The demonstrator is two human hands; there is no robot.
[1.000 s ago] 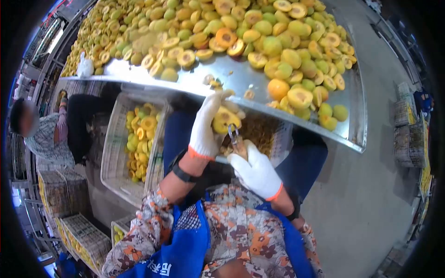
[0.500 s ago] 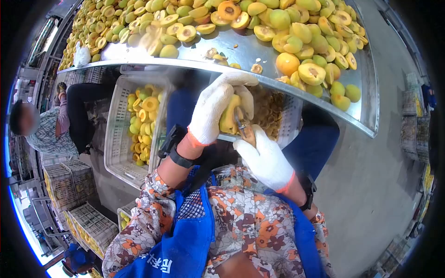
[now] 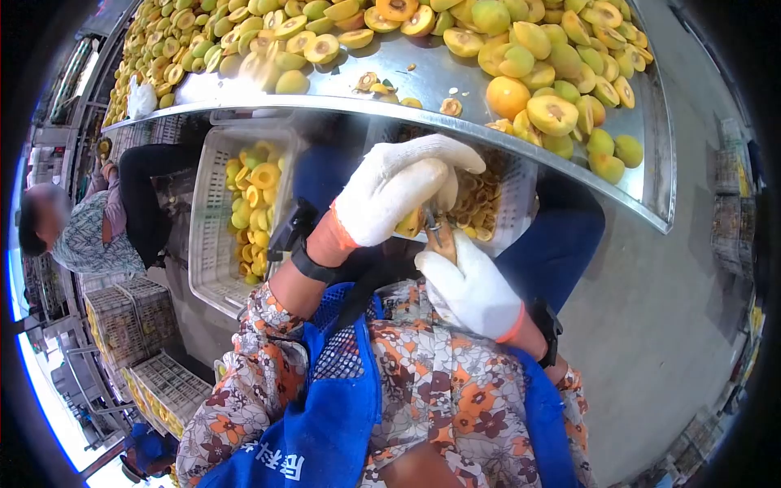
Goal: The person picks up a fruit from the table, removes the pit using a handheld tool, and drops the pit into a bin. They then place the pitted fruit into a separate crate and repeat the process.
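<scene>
My left hand (image 3: 394,193), in a white knitted glove, curls around a yellow peach half (image 3: 409,222), which is mostly hidden behind the fingers. A pitting tool (image 3: 440,233) with a metal tip and a wooden handle is gripped in my right hand (image 3: 473,289), also gloved. Its tip is against or very near the fruit, just under the left fingers; exact contact is hidden. Below both hands, between my knees, a crate (image 3: 514,199) contains brownish pits and scraps. Halved peaches (image 3: 551,115) lie piled on the metal table (image 3: 342,77) in front.
A white plastic crate (image 3: 200,236) of cut peach halves stands left of my legs. The table's raised metal rim (image 3: 586,183) runs just beyond my hands. At the left sits another person (image 3: 89,220), near stacked crates (image 3: 134,321). Grey floor (image 3: 643,325) lies to the right.
My left hand has turned over the fruit, so its fingers now cover most of it. The tool and my right hand have shifted slightly right and down. The whole view has tilted a little.
</scene>
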